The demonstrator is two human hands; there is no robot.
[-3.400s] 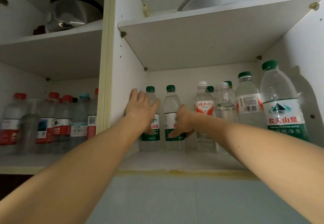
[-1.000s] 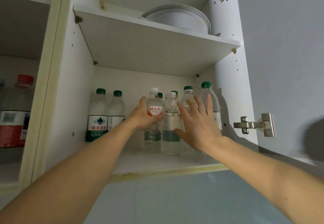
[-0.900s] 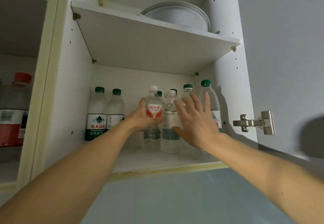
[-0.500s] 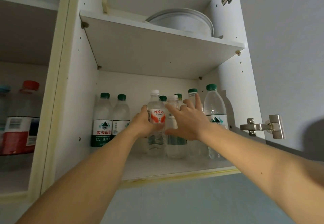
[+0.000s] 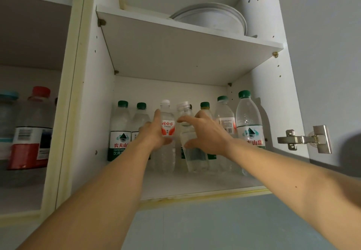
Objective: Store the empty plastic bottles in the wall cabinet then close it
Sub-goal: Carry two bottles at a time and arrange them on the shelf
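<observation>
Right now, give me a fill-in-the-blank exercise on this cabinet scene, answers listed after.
1. The left hand grips the bottle with the red-and-white label, whose cap is ____.
2. The right hand holds a clear bottle that stands ____ rather than upright.
3. The tall bottle nearest the cabinet's right wall has a ____ cap.
4. The plates rest on the ____ shelf.

Answers: white; tilted; green; upper
</observation>
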